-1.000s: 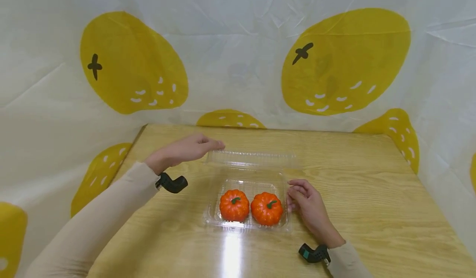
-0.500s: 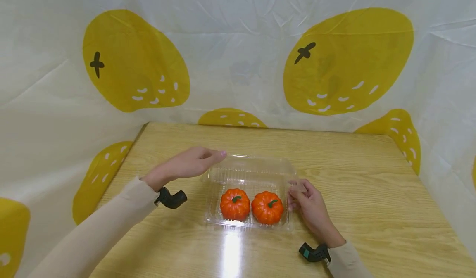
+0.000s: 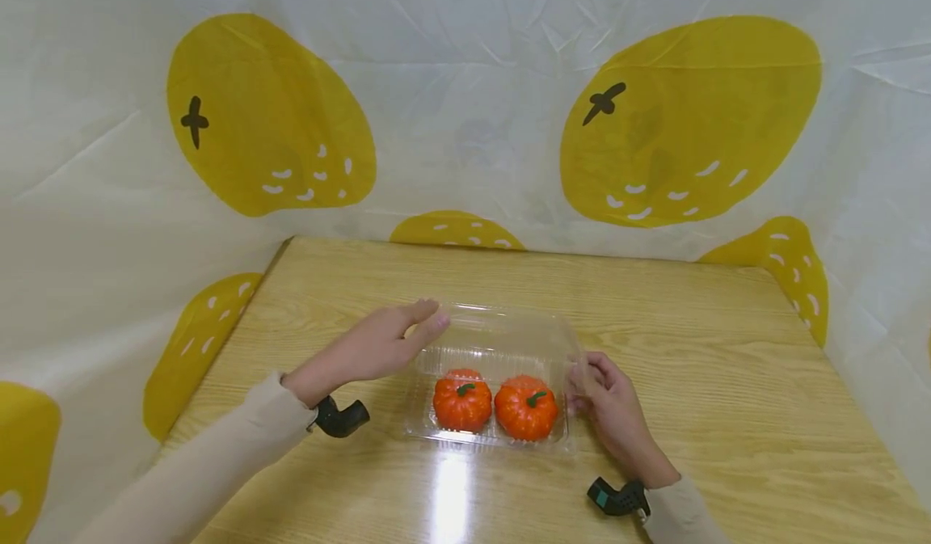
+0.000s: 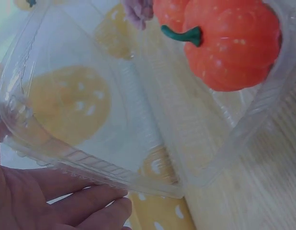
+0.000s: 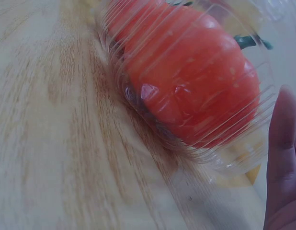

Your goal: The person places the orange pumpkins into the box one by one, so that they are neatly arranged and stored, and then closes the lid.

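Observation:
Two small orange pumpkins with green stems, the left pumpkin (image 3: 462,405) and the right pumpkin (image 3: 527,415), sit side by side in a clear plastic clamshell box (image 3: 502,444). Its hinged lid (image 3: 505,334) stands tilted up behind them. My left hand (image 3: 371,346) is at the lid's left edge; in the left wrist view its fingers (image 4: 90,203) lie straight along the outside of the lid. At the box's right side is my right hand (image 3: 614,411), with its thumb (image 5: 283,139) straight beside the clear wall in the right wrist view. Its other fingers are mostly hidden there.
The box rests on a wooden table (image 3: 698,382). A white cloth (image 3: 465,140) printed with large yellow fruits hangs behind and along both sides. Each wrist wears a black device, the left one (image 3: 340,417) and the right one (image 3: 618,497).
The lid has swung up from lying low at the back and now leans forward toward the pumpkins. My left hand has moved with it, down and toward me. The right hand has stayed nearly still.

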`<act>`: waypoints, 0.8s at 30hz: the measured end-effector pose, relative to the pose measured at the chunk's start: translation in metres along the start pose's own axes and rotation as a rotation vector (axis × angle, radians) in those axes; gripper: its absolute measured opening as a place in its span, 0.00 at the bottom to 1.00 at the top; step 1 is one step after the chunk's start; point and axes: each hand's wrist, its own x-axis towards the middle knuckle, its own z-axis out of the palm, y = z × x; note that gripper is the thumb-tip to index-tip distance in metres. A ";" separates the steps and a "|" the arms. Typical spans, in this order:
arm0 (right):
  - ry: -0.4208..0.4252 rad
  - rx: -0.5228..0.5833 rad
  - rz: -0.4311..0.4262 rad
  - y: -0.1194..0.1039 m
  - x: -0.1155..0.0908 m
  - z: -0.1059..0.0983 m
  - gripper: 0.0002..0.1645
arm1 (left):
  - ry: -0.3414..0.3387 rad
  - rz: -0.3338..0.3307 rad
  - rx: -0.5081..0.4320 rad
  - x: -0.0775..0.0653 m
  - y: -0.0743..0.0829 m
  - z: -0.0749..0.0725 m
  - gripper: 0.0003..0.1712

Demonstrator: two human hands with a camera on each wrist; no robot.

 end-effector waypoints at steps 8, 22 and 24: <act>0.049 -0.066 -0.030 -0.001 -0.001 0.003 0.16 | 0.021 0.017 0.028 -0.009 -0.007 0.018 0.47; 0.004 0.188 0.042 0.002 0.002 -0.001 0.12 | 0.087 0.041 0.101 -0.016 -0.020 0.047 0.49; -0.010 0.230 0.046 0.002 0.003 -0.001 0.14 | 0.105 0.049 0.120 -0.017 -0.022 0.051 0.48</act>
